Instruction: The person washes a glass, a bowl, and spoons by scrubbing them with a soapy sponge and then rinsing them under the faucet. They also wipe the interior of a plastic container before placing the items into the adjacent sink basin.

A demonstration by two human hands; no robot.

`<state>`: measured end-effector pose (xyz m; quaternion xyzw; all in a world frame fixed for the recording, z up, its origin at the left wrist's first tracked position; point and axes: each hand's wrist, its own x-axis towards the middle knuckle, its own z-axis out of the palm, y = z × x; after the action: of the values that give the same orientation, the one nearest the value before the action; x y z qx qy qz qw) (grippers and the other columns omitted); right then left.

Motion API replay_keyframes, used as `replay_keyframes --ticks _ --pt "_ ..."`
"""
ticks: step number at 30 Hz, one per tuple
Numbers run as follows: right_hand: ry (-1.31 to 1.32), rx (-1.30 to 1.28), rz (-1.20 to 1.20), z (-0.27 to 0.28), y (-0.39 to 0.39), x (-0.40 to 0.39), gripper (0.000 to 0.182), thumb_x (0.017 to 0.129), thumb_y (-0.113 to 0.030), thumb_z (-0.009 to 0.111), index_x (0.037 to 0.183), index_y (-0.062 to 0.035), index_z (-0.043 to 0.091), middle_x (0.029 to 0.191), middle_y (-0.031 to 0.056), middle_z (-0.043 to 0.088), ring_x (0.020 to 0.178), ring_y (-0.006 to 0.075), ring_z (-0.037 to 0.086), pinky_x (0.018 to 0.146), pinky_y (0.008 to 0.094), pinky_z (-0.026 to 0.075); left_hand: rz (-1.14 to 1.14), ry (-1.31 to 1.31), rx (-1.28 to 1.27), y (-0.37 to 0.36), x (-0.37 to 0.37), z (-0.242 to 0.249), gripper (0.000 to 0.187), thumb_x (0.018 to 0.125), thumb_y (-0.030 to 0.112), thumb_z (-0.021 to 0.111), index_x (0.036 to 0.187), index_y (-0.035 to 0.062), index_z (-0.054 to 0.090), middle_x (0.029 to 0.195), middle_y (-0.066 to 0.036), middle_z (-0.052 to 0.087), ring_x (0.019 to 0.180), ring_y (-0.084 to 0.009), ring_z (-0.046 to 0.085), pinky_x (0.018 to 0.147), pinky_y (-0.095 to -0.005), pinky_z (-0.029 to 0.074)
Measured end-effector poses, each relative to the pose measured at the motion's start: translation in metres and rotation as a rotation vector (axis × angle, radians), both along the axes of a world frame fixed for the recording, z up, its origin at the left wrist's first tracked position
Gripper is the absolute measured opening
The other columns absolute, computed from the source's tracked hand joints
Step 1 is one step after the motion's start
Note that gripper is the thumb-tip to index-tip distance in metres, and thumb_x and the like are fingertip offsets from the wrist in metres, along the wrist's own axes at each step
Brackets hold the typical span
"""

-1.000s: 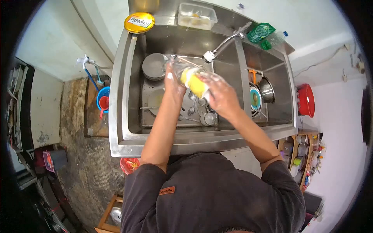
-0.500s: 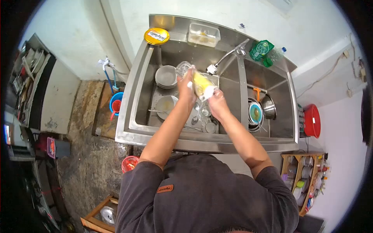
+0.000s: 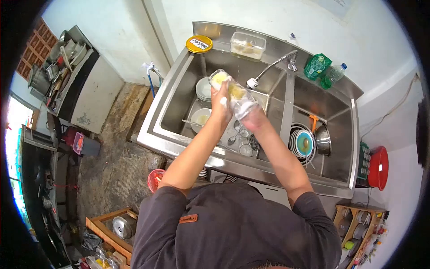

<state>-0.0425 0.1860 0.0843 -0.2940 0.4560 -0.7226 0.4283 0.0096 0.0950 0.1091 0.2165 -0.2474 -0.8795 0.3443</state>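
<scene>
Above the left sink basin, a clear glass vessel (image 3: 238, 93) covered in suds is held tilted between both hands. My left hand (image 3: 221, 99) wraps round its upper left part, with foam on the skin. My right hand (image 3: 251, 119) is at the lower right end, partly inside or behind the soapy glass; its fingers are blurred by foam. A yellow sponge (image 3: 219, 78) shows at the glass's upper left end, and more yellow shows through its middle. Below lie stacked bowls (image 3: 204, 88), a bowl with a spoon (image 3: 201, 117) and small glasses (image 3: 246, 150).
The faucet (image 3: 252, 83) hangs just right of the glass. On the back ledge are a yellow lid (image 3: 199, 44), a plastic tub (image 3: 247, 45), a green pouch (image 3: 317, 66) and a bottle (image 3: 333, 75). The right basin holds plates (image 3: 303, 142) and a metal pot (image 3: 323, 139).
The view has shifted, so the sink appears farther right. The glass has turned between my hands, and yellow now shows at its upper left end. Both hands still hold it.
</scene>
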Motion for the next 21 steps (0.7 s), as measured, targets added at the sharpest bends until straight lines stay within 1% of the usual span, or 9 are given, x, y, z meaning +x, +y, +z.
replay_keyframes --ticks 2,6,8,10,12,14,15,18,21 --pt "0.390 -0.030 -0.062 0.005 -0.001 0.002 0.049 0.093 -0.019 0.057 0.138 -0.0035 0.045 0.138 0.0137 0.051 0.126 0.0268 0.049 0.108 0.0362 0.037 -0.083 0.072 -0.041 0.000 0.010 0.007 0.035 0.088 0.019 0.065 0.115 0.0113 0.045 0.101 -0.007 0.058 0.084 -0.0229 0.064 0.077 -0.0413 0.056" --pt "1.195 -0.035 -0.211 0.043 0.014 0.011 0.045 0.094 -0.016 0.050 0.137 -0.0020 0.045 0.140 0.0166 0.048 0.129 0.0288 0.046 0.111 0.0371 0.034 -0.019 -0.043 -0.248 0.004 0.004 0.009 0.029 0.089 0.019 0.066 0.110 0.0092 0.049 0.095 -0.004 0.060 0.079 -0.0171 0.061 0.068 -0.0328 0.054" --pt "1.132 0.014 -0.190 0.042 0.019 0.013 0.047 0.092 -0.015 0.050 0.136 -0.0008 0.045 0.138 0.0186 0.049 0.129 0.0315 0.046 0.111 0.0370 0.033 0.183 -0.325 -0.248 0.003 -0.006 -0.002 0.027 0.089 0.018 0.067 0.108 0.0078 0.051 0.092 -0.003 0.060 0.077 -0.0145 0.060 0.065 -0.0302 0.052" --pt "1.285 0.096 -0.260 0.019 0.021 0.005 0.043 0.090 -0.011 0.052 0.133 -0.0025 0.049 0.132 0.0176 0.054 0.125 0.0318 0.049 0.109 0.0385 0.034 0.156 -0.312 -0.224 0.000 -0.006 -0.003 0.029 0.087 0.017 0.069 0.107 0.0076 0.050 0.093 -0.005 0.060 0.079 -0.0163 0.061 0.067 -0.0314 0.053" --pt "1.271 0.232 -0.234 -0.007 0.027 0.000 0.039 0.090 -0.007 0.052 0.128 -0.0052 0.053 0.128 0.0151 0.057 0.121 0.0285 0.052 0.107 0.0376 0.037 -0.030 -0.065 -0.029 -0.006 0.000 -0.016 0.056 0.083 0.018 0.074 0.124 0.0050 0.039 0.109 -0.013 0.056 0.093 -0.0241 0.061 0.075 -0.0366 0.055" --pt "-0.072 -0.076 -0.067 -0.044 0.027 -0.007 0.036 0.091 -0.005 0.052 0.126 -0.0084 0.055 0.125 0.0115 0.059 0.118 0.0228 0.054 0.104 0.0366 0.041 -0.039 -0.016 -0.049 -0.006 0.009 0.006 0.048 0.084 0.019 0.073 0.119 0.0077 0.040 0.107 -0.009 0.056 0.094 -0.0234 0.062 0.076 -0.0385 0.056" --pt "-0.212 -0.140 -0.126 -0.021 0.029 0.009 0.036 0.093 -0.005 0.051 0.128 -0.0097 0.054 0.124 0.0082 0.058 0.116 0.0191 0.055 0.100 0.0362 0.045 -0.055 0.040 -0.055 -0.011 0.011 0.007 0.048 0.085 0.020 0.072 0.118 0.0078 0.040 0.107 -0.009 0.056 0.094 -0.0232 0.061 0.077 -0.0388 0.056" --pt "-0.197 -0.241 -0.219 0.021 0.031 0.034 0.034 0.094 -0.009 0.052 0.127 -0.0024 0.053 0.127 0.0090 0.058 0.118 0.0238 0.056 0.103 0.0383 0.043 -0.067 0.111 -0.015 -0.026 0.008 0.006 0.046 0.086 0.021 0.071 0.117 0.0075 0.041 0.107 -0.009 0.056 0.095 -0.0233 0.061 0.080 -0.0401 0.055" --pt "-0.241 -0.238 -0.236 0.045 0.039 0.052 0.035 0.096 -0.010 0.051 0.129 -0.0026 0.051 0.126 0.0083 0.058 0.116 0.0224 0.056 0.102 0.0381 0.044 -0.086 0.154 0.113 -0.050 0.004 -0.001 0.045 0.086 0.023 0.070 0.117 0.0063 0.043 0.106 -0.009 0.057 0.096 -0.0241 0.061 0.081 -0.0420 0.054"
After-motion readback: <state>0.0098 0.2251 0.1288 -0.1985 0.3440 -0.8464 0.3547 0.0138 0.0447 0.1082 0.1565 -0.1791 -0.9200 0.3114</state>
